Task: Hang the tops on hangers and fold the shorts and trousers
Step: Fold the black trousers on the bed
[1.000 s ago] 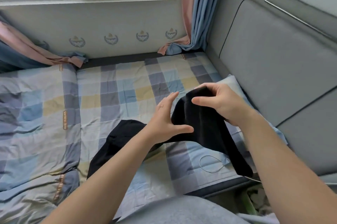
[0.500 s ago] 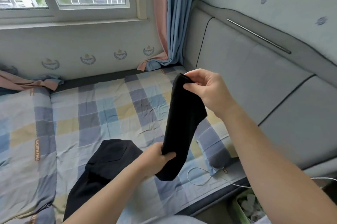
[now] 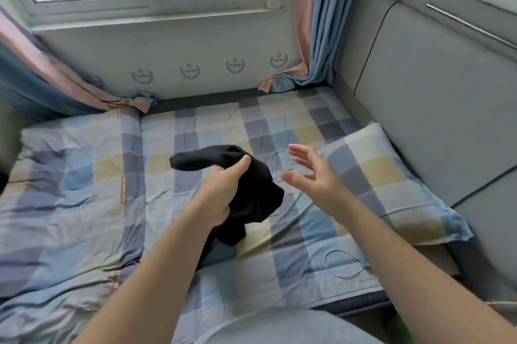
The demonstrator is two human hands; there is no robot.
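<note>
A black garment (image 3: 251,192) is bunched up above the checked bed sheet (image 3: 84,203). My left hand (image 3: 221,192) grips it around the middle, thumb on top, so one end sticks out to the left and the rest hangs down toward my forearm. My right hand (image 3: 313,173) hovers just to the right of the garment with fingers spread and holds nothing. I cannot tell from its bunched shape which kind of garment it is. No hanger is in view.
A checked pillow (image 3: 386,176) lies at the right against the grey padded headboard (image 3: 433,92). A thin white cable (image 3: 344,262) loops on the sheet near the bed's front edge. Pink and blue curtains (image 3: 313,22) hang beside the window wall.
My right hand has let go of the garment's upper end and opened. My left hand has gathered the garment into a bunch and moved it up toward the middle of the bed.
</note>
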